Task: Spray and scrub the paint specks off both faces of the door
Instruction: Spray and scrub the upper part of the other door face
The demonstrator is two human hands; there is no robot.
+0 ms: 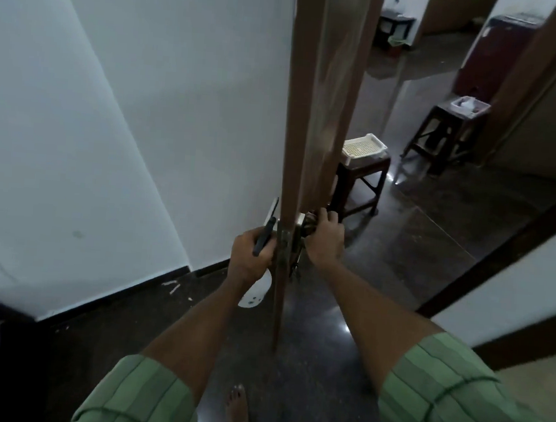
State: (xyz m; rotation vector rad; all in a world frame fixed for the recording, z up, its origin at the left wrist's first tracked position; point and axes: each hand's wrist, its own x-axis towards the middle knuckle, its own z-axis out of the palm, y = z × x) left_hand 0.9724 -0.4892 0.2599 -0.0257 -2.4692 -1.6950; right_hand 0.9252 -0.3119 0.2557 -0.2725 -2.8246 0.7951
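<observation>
The brown door [313, 120] stands edge-on between the two hands. The left hand [250, 253] curls round a white spray bottle [257, 292] with a dark trigger, just beside the door's left face. The right hand [326, 241] grips a scrubber [310, 225] pressed against the right face by the lock. Beyond that grip stands a stool [362, 181] bearing a white tray [364, 147].
</observation>
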